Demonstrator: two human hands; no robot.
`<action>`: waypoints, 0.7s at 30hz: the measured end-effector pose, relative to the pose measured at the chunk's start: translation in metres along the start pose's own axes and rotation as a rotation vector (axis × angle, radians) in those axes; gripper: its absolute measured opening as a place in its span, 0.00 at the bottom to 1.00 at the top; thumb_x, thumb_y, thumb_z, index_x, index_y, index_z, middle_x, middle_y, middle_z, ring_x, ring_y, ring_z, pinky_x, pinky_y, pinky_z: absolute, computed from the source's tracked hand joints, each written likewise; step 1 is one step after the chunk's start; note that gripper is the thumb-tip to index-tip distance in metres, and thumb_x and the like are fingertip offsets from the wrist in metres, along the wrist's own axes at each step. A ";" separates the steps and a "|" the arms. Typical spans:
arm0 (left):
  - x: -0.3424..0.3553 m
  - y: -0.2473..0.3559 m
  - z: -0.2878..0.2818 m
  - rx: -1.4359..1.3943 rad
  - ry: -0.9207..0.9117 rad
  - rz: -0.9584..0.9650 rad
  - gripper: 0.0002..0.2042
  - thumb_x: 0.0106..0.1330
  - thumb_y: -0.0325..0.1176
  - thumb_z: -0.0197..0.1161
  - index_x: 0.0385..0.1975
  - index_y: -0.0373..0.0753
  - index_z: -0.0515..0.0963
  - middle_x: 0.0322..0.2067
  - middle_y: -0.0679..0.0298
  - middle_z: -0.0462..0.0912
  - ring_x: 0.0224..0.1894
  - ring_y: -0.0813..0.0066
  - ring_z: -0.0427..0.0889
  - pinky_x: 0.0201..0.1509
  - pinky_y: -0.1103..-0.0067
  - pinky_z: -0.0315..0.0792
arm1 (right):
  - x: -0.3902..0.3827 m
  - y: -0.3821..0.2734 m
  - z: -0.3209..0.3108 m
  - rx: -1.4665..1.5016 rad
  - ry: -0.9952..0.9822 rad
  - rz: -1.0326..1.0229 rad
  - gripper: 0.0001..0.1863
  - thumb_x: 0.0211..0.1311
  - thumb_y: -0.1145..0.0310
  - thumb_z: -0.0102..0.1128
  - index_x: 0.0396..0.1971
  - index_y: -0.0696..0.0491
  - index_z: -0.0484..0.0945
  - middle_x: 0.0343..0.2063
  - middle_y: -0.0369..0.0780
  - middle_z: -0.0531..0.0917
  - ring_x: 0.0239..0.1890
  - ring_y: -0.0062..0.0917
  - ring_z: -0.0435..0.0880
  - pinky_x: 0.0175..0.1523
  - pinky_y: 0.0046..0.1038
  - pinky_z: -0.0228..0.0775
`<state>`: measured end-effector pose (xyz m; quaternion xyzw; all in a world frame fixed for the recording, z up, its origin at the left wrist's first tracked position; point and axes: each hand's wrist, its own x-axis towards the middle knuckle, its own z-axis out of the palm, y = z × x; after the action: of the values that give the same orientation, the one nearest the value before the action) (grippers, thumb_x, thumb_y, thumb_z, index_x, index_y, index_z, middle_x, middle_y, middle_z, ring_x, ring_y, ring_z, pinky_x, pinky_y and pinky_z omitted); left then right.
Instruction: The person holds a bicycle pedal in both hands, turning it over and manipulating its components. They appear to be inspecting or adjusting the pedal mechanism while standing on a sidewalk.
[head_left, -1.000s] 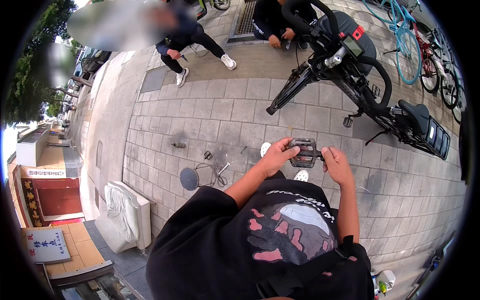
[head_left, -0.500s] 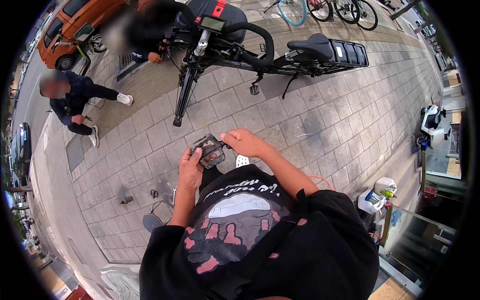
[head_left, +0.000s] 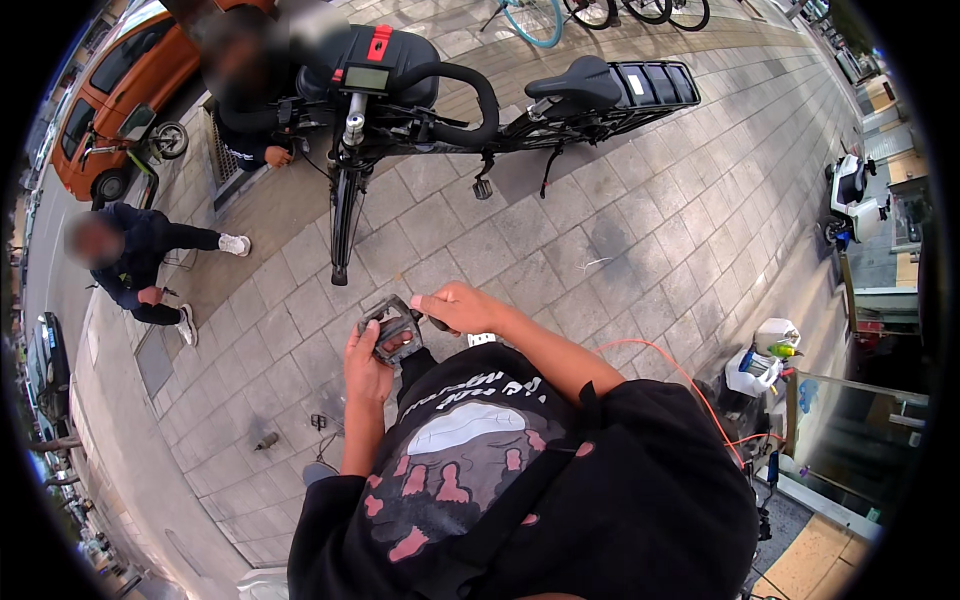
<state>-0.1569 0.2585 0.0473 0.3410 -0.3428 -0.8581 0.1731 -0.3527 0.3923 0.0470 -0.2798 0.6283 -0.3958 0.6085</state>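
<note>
A dark, worn bicycle pedal (head_left: 403,330) with a cage-like frame is held in front of my shirt. My left hand (head_left: 368,368) grips its outer side, thumb on the frame and fingers showing through the openings. My right hand (head_left: 462,308) is closed around the spindle end, which mostly hides that part. Ahead of my hands stands a black electric bike (head_left: 465,130), with a small display (head_left: 366,79) at its handlebar and a pedal (head_left: 483,188) low on its near side.
A person (head_left: 150,260) stands at the left; another person's hand (head_left: 277,156) is near the bike's front. Small parts (head_left: 318,421) and a dark object (head_left: 265,440) lie on the paving. An orange hose (head_left: 690,375) runs at right, near white containers (head_left: 755,370) and a scooter (head_left: 853,200).
The view has shifted, bringing more of the orange hose into sight. The pedal has turned slightly between my hands; both keep their hold on it.
</note>
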 end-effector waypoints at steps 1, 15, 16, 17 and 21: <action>0.000 0.001 0.002 -0.003 0.012 -0.006 0.11 0.76 0.34 0.56 0.49 0.33 0.75 0.39 0.53 0.86 0.36 0.62 0.88 0.42 0.70 0.83 | 0.004 0.003 -0.001 -0.073 0.026 -0.004 0.25 0.69 0.49 0.59 0.36 0.61 0.80 0.26 0.46 0.82 0.31 0.29 0.80 0.39 0.34 0.72; -0.002 -0.013 -0.012 -0.090 0.189 -0.093 0.11 0.74 0.37 0.58 0.47 0.38 0.76 0.35 0.58 0.86 0.30 0.68 0.87 0.33 0.72 0.81 | 0.009 0.001 0.016 -0.162 0.149 -0.119 0.25 0.72 0.50 0.57 0.25 0.58 0.78 0.17 0.35 0.75 0.22 0.19 0.73 0.30 0.29 0.66; -0.004 -0.014 -0.013 -0.090 0.211 -0.098 0.11 0.74 0.38 0.58 0.46 0.38 0.76 0.35 0.58 0.86 0.30 0.68 0.86 0.33 0.73 0.81 | 0.007 0.003 0.020 -0.179 0.187 -0.182 0.26 0.73 0.50 0.56 0.23 0.58 0.76 0.16 0.35 0.74 0.22 0.19 0.73 0.29 0.28 0.65; -0.004 -0.015 -0.013 -0.089 0.233 -0.103 0.11 0.74 0.38 0.59 0.46 0.38 0.76 0.34 0.59 0.86 0.30 0.69 0.86 0.33 0.73 0.81 | 0.006 0.004 0.024 -0.196 0.225 -0.245 0.27 0.73 0.49 0.55 0.21 0.58 0.75 0.15 0.35 0.73 0.21 0.18 0.72 0.29 0.28 0.64; -0.006 -0.017 -0.017 -0.087 0.258 -0.120 0.11 0.73 0.39 0.60 0.45 0.38 0.77 0.34 0.60 0.86 0.29 0.70 0.85 0.35 0.73 0.80 | 0.013 0.014 0.027 -0.103 0.188 -0.321 0.28 0.71 0.47 0.55 0.24 0.60 0.78 0.16 0.40 0.75 0.22 0.23 0.74 0.31 0.32 0.67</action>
<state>-0.1420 0.2657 0.0296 0.4604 -0.2593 -0.8300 0.1785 -0.3258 0.3847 0.0300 -0.3691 0.6490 -0.4796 0.4612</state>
